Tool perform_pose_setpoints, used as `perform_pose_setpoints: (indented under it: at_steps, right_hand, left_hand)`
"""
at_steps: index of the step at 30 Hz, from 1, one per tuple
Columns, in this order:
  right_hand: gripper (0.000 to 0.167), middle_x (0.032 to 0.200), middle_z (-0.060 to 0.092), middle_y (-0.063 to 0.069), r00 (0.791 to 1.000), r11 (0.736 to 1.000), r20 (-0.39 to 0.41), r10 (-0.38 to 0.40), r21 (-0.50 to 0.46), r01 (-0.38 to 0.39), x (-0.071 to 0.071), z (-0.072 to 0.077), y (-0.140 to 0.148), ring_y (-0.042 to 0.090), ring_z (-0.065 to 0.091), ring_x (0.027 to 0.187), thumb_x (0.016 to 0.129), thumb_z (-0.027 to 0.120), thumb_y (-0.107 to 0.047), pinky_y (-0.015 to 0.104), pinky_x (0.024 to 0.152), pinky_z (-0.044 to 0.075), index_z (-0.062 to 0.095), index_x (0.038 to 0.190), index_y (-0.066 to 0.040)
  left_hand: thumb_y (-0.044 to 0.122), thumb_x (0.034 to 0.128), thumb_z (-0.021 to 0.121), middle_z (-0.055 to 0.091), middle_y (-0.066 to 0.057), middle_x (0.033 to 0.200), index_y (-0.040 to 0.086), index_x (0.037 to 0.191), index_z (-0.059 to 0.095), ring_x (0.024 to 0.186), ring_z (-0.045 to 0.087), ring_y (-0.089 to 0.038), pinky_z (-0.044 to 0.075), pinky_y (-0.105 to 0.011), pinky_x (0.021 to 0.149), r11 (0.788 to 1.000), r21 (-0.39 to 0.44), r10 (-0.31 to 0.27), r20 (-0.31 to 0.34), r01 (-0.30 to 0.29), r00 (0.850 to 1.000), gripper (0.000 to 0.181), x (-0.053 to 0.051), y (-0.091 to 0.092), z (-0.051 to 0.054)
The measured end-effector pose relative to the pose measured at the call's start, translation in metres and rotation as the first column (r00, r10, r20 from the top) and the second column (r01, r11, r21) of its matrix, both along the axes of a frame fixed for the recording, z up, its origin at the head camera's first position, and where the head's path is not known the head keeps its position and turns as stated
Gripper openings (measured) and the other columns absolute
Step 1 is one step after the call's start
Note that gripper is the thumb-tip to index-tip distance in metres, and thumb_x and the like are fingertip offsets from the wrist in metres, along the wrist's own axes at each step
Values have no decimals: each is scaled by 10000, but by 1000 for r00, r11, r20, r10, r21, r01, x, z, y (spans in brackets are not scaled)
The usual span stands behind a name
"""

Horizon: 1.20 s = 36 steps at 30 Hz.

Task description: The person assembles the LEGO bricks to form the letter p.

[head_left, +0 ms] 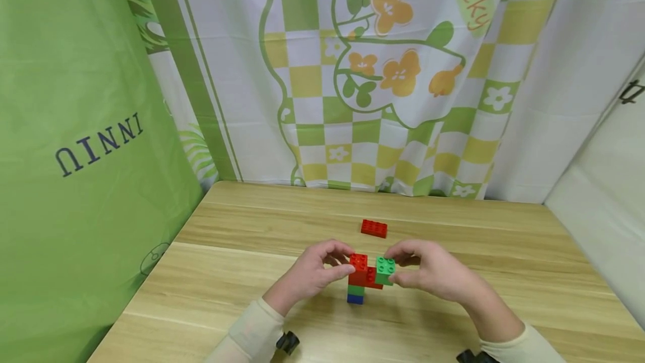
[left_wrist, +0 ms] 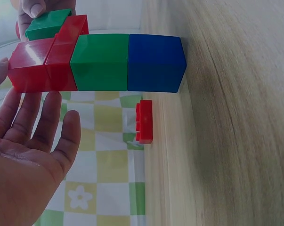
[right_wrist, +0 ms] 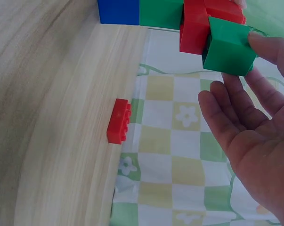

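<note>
In the middle of the table stands a small tower of toy building bricks. Its base is a blue brick, topped by a green brick. Across that lies a longer red brick that juts out to the right, with a square red brick on its left end. My left hand pinches the square red brick between thumb and fingers. A second green brick is pinched in my right hand at the jutting end. It looks slightly tilted; whether it is seated on the studs I cannot tell.
Behind the tower a loose red brick with several studs lies on the wooden table. A patterned curtain hangs along the back edge, and a green cloth hangs at the left.
</note>
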State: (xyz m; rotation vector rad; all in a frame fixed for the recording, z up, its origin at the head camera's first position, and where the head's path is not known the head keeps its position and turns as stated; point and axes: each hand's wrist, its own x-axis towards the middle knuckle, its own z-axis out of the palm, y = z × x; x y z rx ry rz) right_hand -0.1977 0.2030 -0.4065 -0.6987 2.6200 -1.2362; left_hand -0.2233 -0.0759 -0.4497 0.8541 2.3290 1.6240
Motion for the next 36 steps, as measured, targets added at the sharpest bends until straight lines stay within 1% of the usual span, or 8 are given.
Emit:
perform_pose_setpoints:
  at_steps: [4,7,11,15,20,25,32,36]
  right_hand:
    - [342,1095,657,-55,1000,1000,-5,6,-16,-6,-1,1,-2,202,615,1017,835,791,-316,412,872,517,669,1126,-185]
    - [388,1114,653,-26,1000,999,17,8,-53,-7,-1,2,-1,244,613,1027,836,794,-315,424,880,513,647,1158,-156]
    - [380,1122,646,51,999,993,50,20,-121,-14,-3,4,2,297,617,1028,859,777,-273,383,852,531,633,1168,-105]
    - [348,1124,637,115,998,984,53,28,-175,-18,-8,6,5,315,624,1016,878,758,-208,331,809,549,632,1160,-47]
    - [332,1082,644,110,997,980,70,-40,-191,53,-18,7,4,306,611,1017,890,744,-193,310,797,549,633,1150,-20]
    - [347,1052,649,90,988,975,98,-121,-176,137,-30,3,3,266,599,987,908,724,-241,325,782,539,627,1154,-16]
    - [327,1008,655,81,981,968,93,-169,-172,183,-47,-11,-1,252,603,942,903,731,-246,361,771,535,636,1127,-26]
    - [336,1018,659,80,975,964,109,-194,-165,210,-58,-21,-4,240,607,942,899,735,-252,388,793,530,633,1136,-37]
  left_hand:
    - [259,931,696,653,51,1060,192,1143,655,944,613,-153,518,-365,821,1000,-1,5,1,-5,1000,226,0,-2,1]
    - [267,929,698,652,51,1065,189,1149,655,936,616,-147,523,-370,813,1000,-2,3,-8,-3,1000,238,-1,-3,1]
    - [276,927,698,650,56,1069,188,1154,655,938,617,-136,524,-370,818,1000,-2,-1,-21,1,1000,247,-1,-4,1]
    - [273,926,700,650,60,1069,189,1156,654,941,616,-127,524,-345,817,1000,-7,0,-29,0,1000,250,-1,-4,1]
    - [258,924,701,645,58,1080,176,1160,656,934,617,-123,527,-332,812,1000,-3,-1,-34,1,999,255,-1,-4,0]
    - [274,920,705,638,75,1088,206,1163,656,924,617,-126,527,-320,798,1000,-6,8,-16,-8,1000,257,0,-3,-1]
    - [265,922,704,637,77,1078,209,1154,661,896,617,-125,529,-304,774,1000,7,14,-13,-14,1000,243,1,-1,-2]
    - [260,918,709,642,77,1071,207,1150,665,888,619,-121,532,-315,776,1000,15,13,-10,-13,1000,242,1,0,-3]
